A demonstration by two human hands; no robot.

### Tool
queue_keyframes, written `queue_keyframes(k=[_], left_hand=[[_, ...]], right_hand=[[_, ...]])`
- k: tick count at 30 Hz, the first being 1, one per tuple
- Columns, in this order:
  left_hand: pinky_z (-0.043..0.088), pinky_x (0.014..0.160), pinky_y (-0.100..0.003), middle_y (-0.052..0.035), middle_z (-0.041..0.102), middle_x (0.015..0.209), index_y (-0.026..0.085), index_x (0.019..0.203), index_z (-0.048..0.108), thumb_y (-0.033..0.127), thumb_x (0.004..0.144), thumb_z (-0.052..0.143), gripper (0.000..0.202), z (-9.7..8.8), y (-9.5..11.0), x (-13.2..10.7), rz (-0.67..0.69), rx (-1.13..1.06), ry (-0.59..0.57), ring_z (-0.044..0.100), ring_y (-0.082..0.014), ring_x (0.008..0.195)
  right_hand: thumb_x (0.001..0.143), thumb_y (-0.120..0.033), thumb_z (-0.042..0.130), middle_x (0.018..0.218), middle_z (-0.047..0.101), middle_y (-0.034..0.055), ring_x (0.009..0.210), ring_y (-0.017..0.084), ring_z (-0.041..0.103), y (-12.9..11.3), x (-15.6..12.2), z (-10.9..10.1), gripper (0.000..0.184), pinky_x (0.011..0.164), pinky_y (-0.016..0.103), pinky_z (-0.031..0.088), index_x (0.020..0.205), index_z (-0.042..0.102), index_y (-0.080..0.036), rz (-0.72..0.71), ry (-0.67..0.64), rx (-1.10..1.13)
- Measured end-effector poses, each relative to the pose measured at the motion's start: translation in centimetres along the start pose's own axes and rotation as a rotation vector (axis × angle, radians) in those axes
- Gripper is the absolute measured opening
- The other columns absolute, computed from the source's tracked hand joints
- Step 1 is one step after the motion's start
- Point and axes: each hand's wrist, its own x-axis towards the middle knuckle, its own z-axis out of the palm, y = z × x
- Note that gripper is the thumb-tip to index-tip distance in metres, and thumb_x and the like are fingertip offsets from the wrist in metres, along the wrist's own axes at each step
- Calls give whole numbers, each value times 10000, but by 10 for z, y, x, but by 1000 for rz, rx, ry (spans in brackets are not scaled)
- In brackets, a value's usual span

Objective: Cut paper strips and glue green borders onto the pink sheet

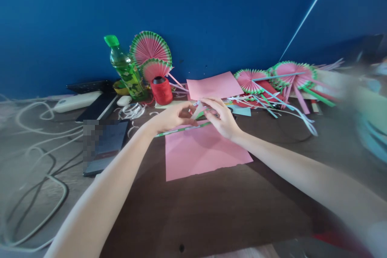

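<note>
A short whitish strip (197, 111), perhaps tape, slants between my two hands. My left hand (172, 117) has its fingers bent round the lower end of the strip. The curved fingers of my right hand (222, 119) meet its upper end, with the thumb lower down. Beneath both hands lies a pink paper sheet (202, 151) with an uneven near edge. Along its far edge runs a narrow green-and-white band (181, 130), partly hidden by my hands.
Behind stand a green bottle (128, 72), a red thread spool (161, 90) and pleated pink-green paper fans (151, 48). More fans (293, 74) and paper strips (272, 102) lie right, near another pink sheet (214, 85). A dark phone (110, 145) and white cables (60, 185) lie left.
</note>
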Motion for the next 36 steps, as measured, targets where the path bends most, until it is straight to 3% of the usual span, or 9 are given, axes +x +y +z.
queue_keyframes(k=[9, 15, 20, 25, 36], left_hand=[[454, 759, -303, -18, 602, 857, 166, 1032, 506, 247, 743, 562, 306, 10, -11, 8, 106, 9, 17, 592, -155, 822], [452, 754, -307, 2, 542, 705, 153, 954, 547, 325, 842, 443, 230, 33, -15, 13, 126, -55, 254, 534, -136, 717], [442, 847, -327, -37, 615, 890, 161, 896, 566, 279, 823, 470, 169, 36, -27, 16, 179, -100, 256, 574, -170, 890], [441, 844, -333, -25, 602, 822, 159, 952, 539, 269, 826, 463, 183, 37, -33, 17, 180, -105, 236, 578, -159, 832], [432, 710, -258, 16, 536, 686, 177, 889, 512, 336, 867, 410, 190, 45, -35, 18, 163, 14, 381, 547, -130, 684]], right_hand=[[841, -239, 492, 1196, 547, 70, 1115, 210, 531, 2, -1, 1, 316, 877, 376, 493, 1151, 548, -261, 4, 4, 157], [858, -320, 497, 1214, 524, 70, 1119, 221, 542, 7, -2, 2, 301, 833, 373, 525, 1155, 503, -270, 10, 41, 277], [845, -316, 518, 1211, 502, 80, 1100, 219, 553, 10, 0, 0, 300, 814, 350, 533, 1139, 534, -261, -3, 84, 217], [843, -286, 517, 1203, 540, 78, 1114, 224, 544, 6, 0, 0, 243, 815, 356, 527, 1076, 573, -249, -27, 66, 174], [834, -234, 504, 1273, 507, 67, 1150, 223, 520, 6, -5, 2, 101, 872, 388, 501, 918, 561, -230, -30, 10, 169]])
